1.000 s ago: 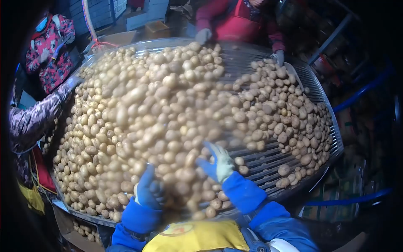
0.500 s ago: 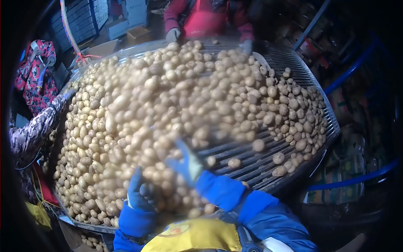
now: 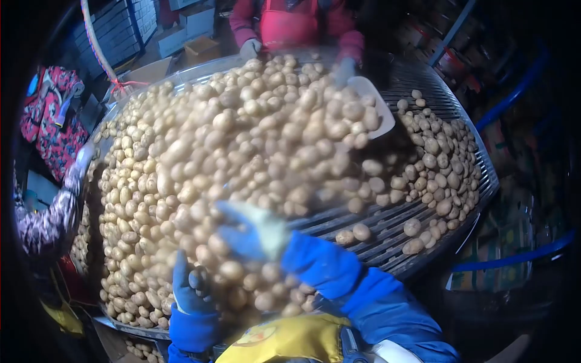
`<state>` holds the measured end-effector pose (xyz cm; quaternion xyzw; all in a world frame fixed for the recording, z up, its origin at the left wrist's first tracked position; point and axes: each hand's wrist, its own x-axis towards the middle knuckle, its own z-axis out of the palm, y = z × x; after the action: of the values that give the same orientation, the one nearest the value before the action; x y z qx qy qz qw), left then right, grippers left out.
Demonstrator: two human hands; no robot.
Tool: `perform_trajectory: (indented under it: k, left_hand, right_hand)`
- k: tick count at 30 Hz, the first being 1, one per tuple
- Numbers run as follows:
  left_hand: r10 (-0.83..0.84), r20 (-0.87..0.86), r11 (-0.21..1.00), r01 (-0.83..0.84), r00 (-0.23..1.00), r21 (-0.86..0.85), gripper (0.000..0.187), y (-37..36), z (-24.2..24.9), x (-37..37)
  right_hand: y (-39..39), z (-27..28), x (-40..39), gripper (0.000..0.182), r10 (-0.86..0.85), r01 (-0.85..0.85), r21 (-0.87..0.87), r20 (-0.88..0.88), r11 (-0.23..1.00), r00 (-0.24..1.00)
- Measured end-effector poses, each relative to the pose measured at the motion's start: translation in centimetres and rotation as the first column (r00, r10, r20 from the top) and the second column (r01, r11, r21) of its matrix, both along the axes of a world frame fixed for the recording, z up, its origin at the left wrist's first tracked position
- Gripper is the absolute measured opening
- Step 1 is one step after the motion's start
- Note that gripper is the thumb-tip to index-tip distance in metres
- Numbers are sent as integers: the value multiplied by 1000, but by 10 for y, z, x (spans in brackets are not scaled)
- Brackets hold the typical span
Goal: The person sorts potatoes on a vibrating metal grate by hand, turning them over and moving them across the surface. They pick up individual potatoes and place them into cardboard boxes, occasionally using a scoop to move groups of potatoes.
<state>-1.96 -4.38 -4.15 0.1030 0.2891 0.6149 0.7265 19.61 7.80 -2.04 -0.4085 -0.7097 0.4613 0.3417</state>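
Potatoes (image 3: 136, 233) banked at 11 o'clock, right hand (image 3: 257, 233) spread, seemingly for wide contact, left hand (image 3: 192, 289) loosely open at 7

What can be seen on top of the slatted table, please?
A broad heap of potatoes and a white container; slats show in places, but those beneath the heap are hidden.

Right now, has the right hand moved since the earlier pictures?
Yes: the right hand has moved left over the slatted table, farther from the table's right end.
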Motion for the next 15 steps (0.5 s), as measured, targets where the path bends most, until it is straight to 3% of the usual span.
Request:
perform_trajectory:
  k: [1,2,4,6,8,9,10,12,13,15]
  left_hand:
    - [-13,7,1000,13,1000,-27,55,-2,5,1]
    - [-26,14,998,27,1000,-54,58,-5,10,2]
    - [-99,-46,995,100,994,17,61,-7,4,-1]
    - [-108,6,991,108,994,-79,62,-5,4,5]
    - [-127,54,973,135,990,-185,61,-3,15,22]
    - [-173,8,976,173,985,-133,58,-6,14,26]
    - [-170,-10,959,163,985,-233,58,-6,23,33]
    - [-154,-52,902,119,987,-414,56,-1,47,45]
    - [-196,-23,929,178,980,-325,55,-5,40,42]
    - [-231,16,919,224,973,-325,55,-4,38,39]
  right_hand:
    - [5,22,19,49,-45,45,-37,4,998,999]
    - [14,10,40,49,-181,153,170,164,973,970]
    - [41,-2,73,52,-328,186,402,321,896,889]
    - [48,-7,82,59,-84,129,-92,382,987,920]
    - [43,-48,76,67,-163,-62,361,562,931,811]
    - [34,-46,60,73,-211,-80,364,692,928,691]
    - [26,-48,57,77,-254,-159,418,766,894,590]
    - [10,-43,51,77,-298,-249,523,747,815,595]
    - [-3,-23,50,74,-149,-270,369,793,890,591]
    - [-27,3,50,67,159,-309,22,822,951,546]
